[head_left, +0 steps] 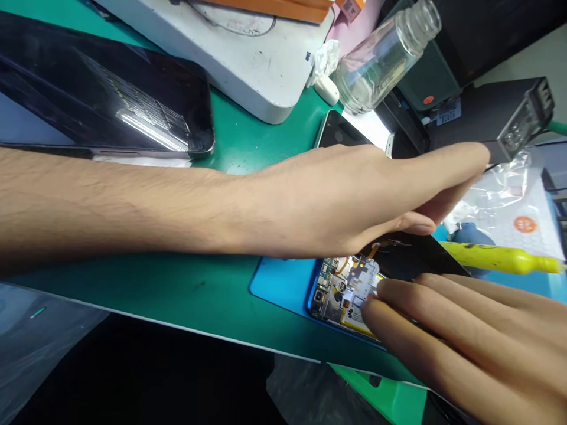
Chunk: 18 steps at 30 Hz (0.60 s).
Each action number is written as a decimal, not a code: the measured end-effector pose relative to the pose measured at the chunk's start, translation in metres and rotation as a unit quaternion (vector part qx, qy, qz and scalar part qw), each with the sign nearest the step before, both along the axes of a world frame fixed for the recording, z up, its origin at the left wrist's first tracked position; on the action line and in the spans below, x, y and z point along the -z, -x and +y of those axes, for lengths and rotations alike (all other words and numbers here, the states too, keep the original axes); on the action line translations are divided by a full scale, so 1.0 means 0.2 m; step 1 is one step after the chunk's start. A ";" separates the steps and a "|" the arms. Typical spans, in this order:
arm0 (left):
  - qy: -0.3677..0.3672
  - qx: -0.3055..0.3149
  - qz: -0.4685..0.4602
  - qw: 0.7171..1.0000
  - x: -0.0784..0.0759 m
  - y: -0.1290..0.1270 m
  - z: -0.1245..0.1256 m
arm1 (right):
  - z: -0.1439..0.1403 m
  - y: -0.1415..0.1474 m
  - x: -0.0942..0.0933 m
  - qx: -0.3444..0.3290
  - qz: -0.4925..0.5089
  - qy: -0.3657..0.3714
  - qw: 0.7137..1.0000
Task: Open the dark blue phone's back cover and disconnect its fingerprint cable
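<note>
My left hand [363, 195] reaches across to the right, fingers straight and together, with its tips at a black box [500, 115]. It holds nothing that I can see. Under it an opened phone [343, 292] lies on a blue mat [283, 280], circuit board and yellow battery edge showing. The phone's black screen panel [416, 257] is raised just below my left thumb. My right hand [465, 330] comes in from the lower right, fingertips resting flat on the phone's inner parts.
A large dark-screened device [110, 100] lies at the back left on the green mat [212, 283]. A white case [230, 47], a glass bottle [385, 56] and another phone [341, 133] are behind. A yellow tool [500, 258] and a plastic bag [522, 206] are right.
</note>
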<state>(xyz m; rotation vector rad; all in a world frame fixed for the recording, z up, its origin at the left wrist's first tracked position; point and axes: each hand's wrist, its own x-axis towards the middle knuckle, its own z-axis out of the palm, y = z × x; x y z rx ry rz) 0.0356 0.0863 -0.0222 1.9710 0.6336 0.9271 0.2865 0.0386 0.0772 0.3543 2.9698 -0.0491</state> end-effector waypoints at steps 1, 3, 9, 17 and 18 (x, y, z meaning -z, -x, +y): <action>0.000 0.000 0.007 1.000 -0.01 0.00 0.00 | -0.02 -0.03 -0.01 0.021 0.003 -0.001 1.000; 0.000 -0.003 0.019 1.000 -0.02 0.01 0.00 | -0.05 -0.08 -0.01 0.070 0.013 -0.012 0.997; -0.006 0.000 0.008 1.000 -0.01 0.00 0.00 | -0.15 -0.24 0.10 0.151 0.058 -0.058 0.985; -0.003 0.003 -0.023 1.000 -0.01 0.01 -0.01 | -0.24 -0.24 0.21 0.160 0.120 -0.072 0.977; -0.008 0.005 -0.021 1.000 -0.01 0.01 -0.01 | -0.24 -0.24 0.22 0.161 0.121 -0.073 0.977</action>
